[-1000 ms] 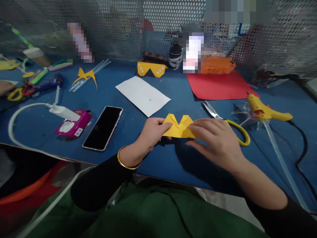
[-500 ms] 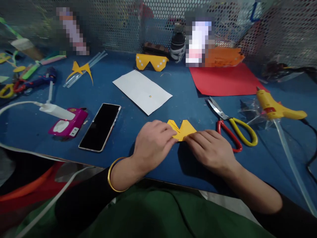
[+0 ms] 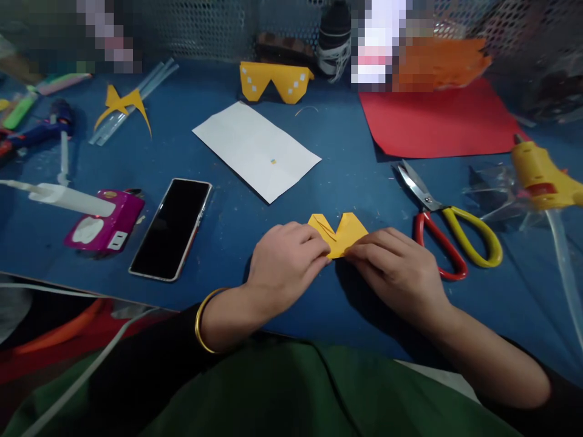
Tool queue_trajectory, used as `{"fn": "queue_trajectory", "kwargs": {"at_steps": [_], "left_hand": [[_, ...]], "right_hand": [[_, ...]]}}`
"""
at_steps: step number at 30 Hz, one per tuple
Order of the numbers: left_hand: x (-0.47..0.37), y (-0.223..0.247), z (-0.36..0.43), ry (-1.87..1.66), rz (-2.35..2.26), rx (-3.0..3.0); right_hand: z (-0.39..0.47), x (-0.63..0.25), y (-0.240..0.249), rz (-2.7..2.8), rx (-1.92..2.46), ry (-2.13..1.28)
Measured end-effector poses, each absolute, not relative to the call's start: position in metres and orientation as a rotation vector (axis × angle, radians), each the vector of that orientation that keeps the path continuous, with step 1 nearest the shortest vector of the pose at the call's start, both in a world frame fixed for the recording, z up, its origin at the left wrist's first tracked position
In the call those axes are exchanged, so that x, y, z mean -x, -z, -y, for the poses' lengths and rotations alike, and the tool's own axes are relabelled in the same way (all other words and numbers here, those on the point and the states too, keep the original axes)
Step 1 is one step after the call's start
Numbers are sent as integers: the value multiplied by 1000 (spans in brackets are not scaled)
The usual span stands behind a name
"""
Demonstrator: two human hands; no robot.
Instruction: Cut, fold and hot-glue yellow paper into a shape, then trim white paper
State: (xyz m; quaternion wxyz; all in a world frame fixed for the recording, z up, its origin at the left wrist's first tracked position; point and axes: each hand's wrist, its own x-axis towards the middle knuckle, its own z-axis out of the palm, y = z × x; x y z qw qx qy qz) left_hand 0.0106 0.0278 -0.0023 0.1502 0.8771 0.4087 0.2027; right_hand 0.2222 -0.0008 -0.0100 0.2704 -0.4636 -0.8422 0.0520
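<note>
Between my hands, low over the blue table, is a small folded piece of yellow paper point(image 3: 342, 235) with a V-shaped notch in its far edge. My left hand point(image 3: 286, 261) pinches its left side, thumb and fingers closed at the near edge. At the right side my right hand point(image 3: 401, 273) grips the paper the same way. My fingers cover both ends of it. Scissors point(image 3: 430, 203) with one red and one yellow handle lie partly open just right of my right hand. A white sheet point(image 3: 259, 152) lies beyond the yellow paper.
Yellow paper glasses point(image 3: 276, 82) stand at the back. A red sheet point(image 3: 437, 121) lies back right, near a yellow glue gun point(image 3: 540, 176). To the left are a black phone point(image 3: 170, 230), a magenta power socket point(image 3: 107, 221), clear glue sticks point(image 3: 136, 100) and a blue glue gun point(image 3: 45, 127).
The view has tipped down and come closer, so the table things sit higher and wider apart. Both hands keep their hold on the yellow paper, with little other movement.
</note>
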Motion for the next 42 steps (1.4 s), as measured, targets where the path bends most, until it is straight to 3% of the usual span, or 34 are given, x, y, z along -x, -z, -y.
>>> {"fn": "queue_trajectory", "kwargs": {"at_steps": [15, 24, 42], "left_hand": [[-15, 5, -30, -586, -1091, -2553], [-13, 5, -33, -594, -1106, -2422], [-20, 4, -32, -670, -1237, -2255]], "right_hand": [[3, -212, 11, 2166, 1393, -296], [5, -210, 10, 2207, 1522, -173], [-3, -211, 1, 2082, 1594, -482]]}}
